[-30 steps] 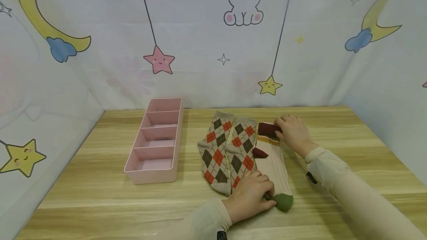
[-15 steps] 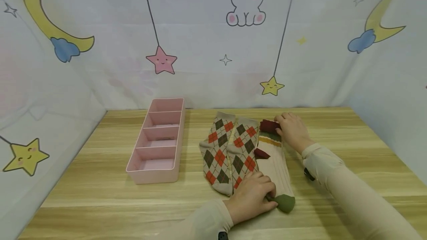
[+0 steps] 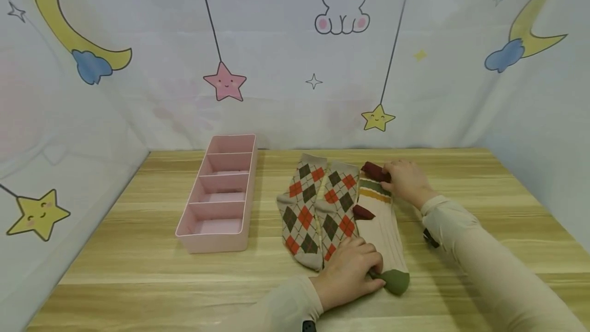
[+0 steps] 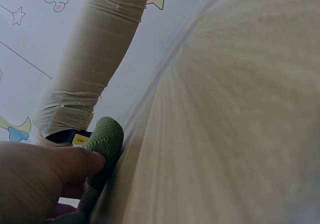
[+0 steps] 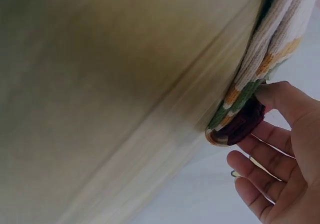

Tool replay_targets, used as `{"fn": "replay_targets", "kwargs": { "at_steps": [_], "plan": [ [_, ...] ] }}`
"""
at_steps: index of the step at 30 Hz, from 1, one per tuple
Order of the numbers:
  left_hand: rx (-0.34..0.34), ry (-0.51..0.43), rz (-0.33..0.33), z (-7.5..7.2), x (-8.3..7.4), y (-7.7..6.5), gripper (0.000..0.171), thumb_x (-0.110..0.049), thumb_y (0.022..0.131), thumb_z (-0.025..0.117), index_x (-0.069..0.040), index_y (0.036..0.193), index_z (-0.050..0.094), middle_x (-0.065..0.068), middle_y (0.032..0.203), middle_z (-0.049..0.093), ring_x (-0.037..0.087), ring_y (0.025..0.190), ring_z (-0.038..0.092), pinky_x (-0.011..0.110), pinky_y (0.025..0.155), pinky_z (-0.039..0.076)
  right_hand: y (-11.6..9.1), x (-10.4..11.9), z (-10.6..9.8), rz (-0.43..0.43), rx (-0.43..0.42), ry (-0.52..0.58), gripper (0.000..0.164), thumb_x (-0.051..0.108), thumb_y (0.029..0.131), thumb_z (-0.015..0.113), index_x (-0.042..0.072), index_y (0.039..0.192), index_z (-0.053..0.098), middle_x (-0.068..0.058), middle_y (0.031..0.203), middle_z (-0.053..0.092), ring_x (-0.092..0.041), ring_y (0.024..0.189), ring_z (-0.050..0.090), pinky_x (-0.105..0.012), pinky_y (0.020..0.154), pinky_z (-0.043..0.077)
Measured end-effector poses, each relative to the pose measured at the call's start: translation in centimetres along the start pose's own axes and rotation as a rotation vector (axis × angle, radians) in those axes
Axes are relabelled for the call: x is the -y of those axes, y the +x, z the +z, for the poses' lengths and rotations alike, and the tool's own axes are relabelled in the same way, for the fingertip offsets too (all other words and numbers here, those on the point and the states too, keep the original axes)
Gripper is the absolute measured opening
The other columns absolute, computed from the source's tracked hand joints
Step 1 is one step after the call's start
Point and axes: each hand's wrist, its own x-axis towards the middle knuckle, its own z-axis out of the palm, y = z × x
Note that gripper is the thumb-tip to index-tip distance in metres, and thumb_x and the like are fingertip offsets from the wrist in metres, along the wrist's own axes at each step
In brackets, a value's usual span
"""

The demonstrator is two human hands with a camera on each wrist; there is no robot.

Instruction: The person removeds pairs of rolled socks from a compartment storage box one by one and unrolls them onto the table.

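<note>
A cream sock with a maroon cuff, green and mustard stripes, maroon heel and green toe lies lengthwise on the table. My left hand pinches the sock near its green toe, the thumb pressing on the fabric in the left wrist view. At the far end my right hand pinches the maroon cuff between thumb and forefinger; the other fingers are spread loosely. Two argyle socks in beige, red and dark green lie to the left, an outer sock and an inner sock partly covered by my left hand.
Left of the socks stands a pink organizer box with several compartments in a row. The wood-grain table meets a white cloth backdrop printed with stars, moons and a rabbit.
The maroon cuff has been bunched and drawn up by my right hand, so more of the green stripe shows. My left hand stays at the toe. The head view has shifted slightly.
</note>
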Motion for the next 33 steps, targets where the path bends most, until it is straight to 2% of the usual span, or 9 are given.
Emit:
{"fn": "replay_targets", "kwargs": {
  "at_steps": [5, 13, 17, 24, 33],
  "plan": [
    [0.012, -0.010, -0.004, -0.1, 0.0, 0.0, 0.017, -0.038, 0.080, 0.076, -0.026, 0.079, 0.063, -0.016, 0.078, 0.057, 0.000, 0.077, 0.044, 0.013, 0.071, 0.029, 0.2, 0.2, -0.3, -0.015, 0.024, -0.061, 0.030, 0.019, 0.088, 0.068, -0.001, 0.109, 0.063, -0.020, 0.110, 0.065, -0.039, 0.105, 0.058, -0.055, 0.094, 0.044],
    [0.024, -0.009, -0.008, -0.1, 0.0, 0.0, 0.017, -0.039, 0.081, 0.075, -0.026, 0.079, 0.064, -0.017, 0.078, 0.057, -0.001, 0.077, 0.043, 0.012, 0.071, 0.029, 0.8, -0.6, -0.4, -0.034, -0.056, -0.093, 0.022, 0.013, 0.090, 0.062, -0.004, 0.103, 0.066, -0.021, 0.098, 0.067, -0.039, 0.093, 0.062, -0.054, 0.085, 0.049],
    [0.022, -0.002, -0.006, 0.0, 0.1, 0.0, 0.017, -0.040, 0.081, 0.075, -0.027, 0.080, 0.064, -0.017, 0.079, 0.058, -0.001, 0.078, 0.044, 0.013, 0.072, 0.030, 1.1, -1.1, -0.6, -0.022, -0.080, -0.053, 0.021, 0.011, 0.091, 0.060, -0.005, 0.102, 0.067, -0.022, 0.095, 0.068, -0.040, 0.091, 0.063, -0.054, 0.085, 0.049],
    [0.018, -0.004, -0.005, 0.0, 0.1, 0.0, 0.018, -0.040, 0.080, 0.075, -0.027, 0.080, 0.064, -0.017, 0.080, 0.058, -0.001, 0.079, 0.044, 0.014, 0.075, 0.034, 1.9, -1.9, -0.3, 0.027, -0.070, 0.037, 0.023, 0.011, 0.092, 0.058, -0.006, 0.105, 0.067, -0.024, 0.098, 0.069, -0.042, 0.091, 0.065, -0.054, 0.084, 0.050],
    [0.010, -0.001, -0.002, -0.1, 0.1, 0.1, 0.017, -0.040, 0.080, 0.075, -0.027, 0.081, 0.064, -0.018, 0.081, 0.059, -0.001, 0.080, 0.045, 0.013, 0.075, 0.034, 3.0, -2.4, -0.1, 0.134, 0.016, 0.150, 0.026, 0.014, 0.097, 0.052, -0.004, 0.111, 0.065, -0.024, 0.107, 0.069, -0.042, 0.099, 0.063, -0.054, 0.087, 0.049]
  ]
}}
